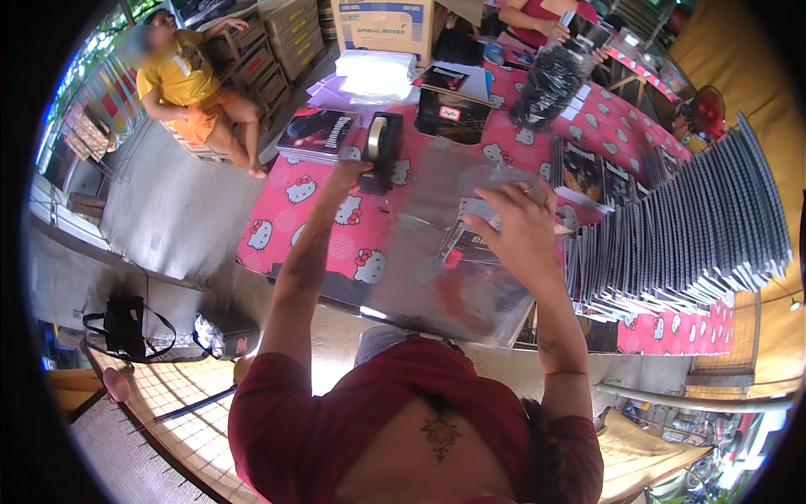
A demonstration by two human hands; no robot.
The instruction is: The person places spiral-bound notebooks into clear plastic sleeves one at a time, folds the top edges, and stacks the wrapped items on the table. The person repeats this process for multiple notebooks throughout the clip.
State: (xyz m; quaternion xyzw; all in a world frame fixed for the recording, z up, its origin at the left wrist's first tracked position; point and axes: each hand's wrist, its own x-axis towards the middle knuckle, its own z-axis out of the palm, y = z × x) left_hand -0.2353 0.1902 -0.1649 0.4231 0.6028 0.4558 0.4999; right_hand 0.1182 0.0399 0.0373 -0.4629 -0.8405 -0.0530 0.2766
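My left hand is at the near end of a black tape dispenser with a roll of tape on it. Its fingers are closed at the dispenser's edge; what they pinch is too small to make out. Under my right hand is a clear plastic sleeve spread over the table in front of me. A dark printed notebook shows through the plastic beneath my palm, partly hidden by it. The right fingers are apart and press on the plastic from above.
Left of the dispenser is a notebook stack; a long row of spiral notebooks stands at the right. White sheets and a cardboard box are behind. Across the table a person holds a black plastic bundle; another sits at left.
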